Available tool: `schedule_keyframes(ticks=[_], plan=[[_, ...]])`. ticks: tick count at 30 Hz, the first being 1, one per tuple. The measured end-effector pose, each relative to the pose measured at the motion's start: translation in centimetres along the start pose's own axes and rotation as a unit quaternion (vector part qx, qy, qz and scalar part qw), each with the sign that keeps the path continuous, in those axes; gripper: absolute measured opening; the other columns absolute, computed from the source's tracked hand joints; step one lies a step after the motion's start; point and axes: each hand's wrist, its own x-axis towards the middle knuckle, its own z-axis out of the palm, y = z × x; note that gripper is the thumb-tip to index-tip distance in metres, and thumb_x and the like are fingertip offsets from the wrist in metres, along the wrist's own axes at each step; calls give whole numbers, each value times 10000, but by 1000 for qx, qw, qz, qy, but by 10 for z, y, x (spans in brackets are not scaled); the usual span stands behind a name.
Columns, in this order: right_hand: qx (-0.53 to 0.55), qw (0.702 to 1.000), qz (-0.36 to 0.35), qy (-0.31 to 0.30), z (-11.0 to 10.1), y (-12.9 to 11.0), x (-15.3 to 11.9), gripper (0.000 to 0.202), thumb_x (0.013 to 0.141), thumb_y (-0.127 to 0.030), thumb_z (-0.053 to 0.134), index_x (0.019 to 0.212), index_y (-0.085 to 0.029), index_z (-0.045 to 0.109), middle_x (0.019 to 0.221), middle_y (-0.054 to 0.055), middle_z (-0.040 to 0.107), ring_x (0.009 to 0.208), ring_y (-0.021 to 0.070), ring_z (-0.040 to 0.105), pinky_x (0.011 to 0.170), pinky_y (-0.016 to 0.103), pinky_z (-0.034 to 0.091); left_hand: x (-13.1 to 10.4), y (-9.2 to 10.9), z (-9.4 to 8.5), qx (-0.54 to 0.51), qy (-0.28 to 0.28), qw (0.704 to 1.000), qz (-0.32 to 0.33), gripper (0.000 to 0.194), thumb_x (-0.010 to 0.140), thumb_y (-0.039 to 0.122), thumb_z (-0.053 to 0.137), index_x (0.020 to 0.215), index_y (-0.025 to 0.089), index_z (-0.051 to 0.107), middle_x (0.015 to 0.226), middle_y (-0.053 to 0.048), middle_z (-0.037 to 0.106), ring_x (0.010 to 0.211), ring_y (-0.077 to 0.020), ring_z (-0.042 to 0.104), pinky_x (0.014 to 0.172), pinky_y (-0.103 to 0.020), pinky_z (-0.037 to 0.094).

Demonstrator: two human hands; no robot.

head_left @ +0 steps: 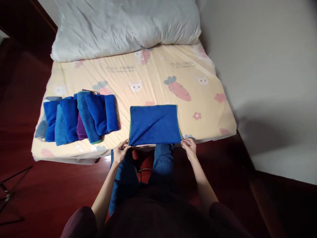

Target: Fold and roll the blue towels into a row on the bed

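Observation:
A blue towel [156, 124] with green edging lies spread as a rectangle near the front edge of the bed, a few diagonal creases running across it. Its near left corner is pinched in my left hand [120, 152]. My right hand [189, 148] pinches the near right corner, so the near edge is stretched between both hands. To the left, a row of folded towels [71, 115] in blue, lighter blue and purple rests on the bed, the pieces overlapping one another.
The bed has a cream sheet [148, 72] printed with rabbits and carrots. Across its far end lies a bulky pale grey quilt [128, 26]. A white wall [267, 66] rises at the right. Thin black metal legs [15, 185] stand on the dark red floor [61, 191] at left.

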Motion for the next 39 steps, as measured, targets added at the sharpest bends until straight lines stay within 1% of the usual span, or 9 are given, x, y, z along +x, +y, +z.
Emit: schedule_keyframes(ticks=[5, 10, 17, 20, 24, 28, 32, 35, 39], plan=[[16, 1000, 2, -3, -15, 7, 4, 443, 547, -384, 881, 790, -219, 550, 870, -10, 669, 628, 91, 558, 504, 189, 424, -1, -12, -4, 34, -38, 999, 12, 569, 761, 493, 761, 1240, 191, 711, 906, -65, 786, 1013, -271, 723, 1058, -473, 502], [-17, 998, 28, -59, -10, 7, 4, 451, 594, -439, 877, 889, -222, 614, 870, -15, 674, 513, 47, 435, 457, 188, 340, 1, -10, -1, 60, -77, 995, 4, 659, 774, 490, 754, 1340, 182, 620, 946, -64, 787, 982, -261, 730, 1021, -457, 520], [-85, 995, 30, -40, -5, -14, 13, 570, 546, -562, 922, 943, -225, 690, 1016, 120, 755, 763, 215, 661, 463, 218, 386, 2, 5, -8, 66, -80, 995, -13, 377, 771, 475, 742, 1058, 231, 727, 888, -59, 795, 1050, -297, 735, 1063, -482, 520], [-112, 991, 20, -76, 2, -29, 33, 626, 554, -608, 904, 1016, -229, 716, 1046, 130, 766, 799, 246, 700, 487, 247, 446, 14, 12, -13, 66, -125, 990, -29, 497, 731, 510, 779, 1142, 240, 711, 907, -58, 797, 1039, -304, 743, 1021, -481, 553], [-134, 986, -52, -83, 42, -57, 88, 601, 530, -599, 908, 924, -187, 719, 967, 126, 769, 873, 262, 716, 720, 349, 565, 71, 28, -1, 59, -170, 982, -61, 772, 675, 597, 813, 1312, 212, 612, 953, -70, 801, 920, -283, 762, 876, -405, 601], [-220, 969, -108, -36, 100, -87, 157, 397, 666, -525, 845, 727, -203, 620, 735, 77, 710, 789, 245, 679, 773, 361, 533, 160, 53, 28, 119, -68, 989, -52, 598, 817, 549, 707, 1284, 183, 628, 926, -84, 798, 862, -238, 756, 812, -320, 572], [-382, 910, -159, -22, 135, -105, 201, 412, 813, -393, 732, 568, -240, 438, 565, -1, 550, 628, 179, 550, 732, 316, 454, 231, 78, 50, 188, 11, 981, -35, 407, 901, 402, 616, 1220, 157, 677, 1009, -121, 787, 855, -218, 743, 797, -301, 548], [-415, 889, -194, -28, 140, -107, 217, 427, 862, -378, 676, 559, -248, 404, 545, -10, 499, 613, 169, 491, 700, 299, 422, 253, 87, 55, 238, 14, 971, -19, 257, 867, 307, 634, 1045, 157, 742, 997, -119, 787, 918, -247, 735, 850, -322, 536], [-399, 895, -199, -13, 137, -100, 226, 387, 872, -424, 660, 587, -245, 470, 567, 28, 536, 615, 195, 510, 697, 328, 445, 254, 84, 54, 258, 33, 966, 0, 215, 864, 297, 618, 982, 176, 749, 975, -92, 785, 942, -249, 721, 890, -327, 531]])
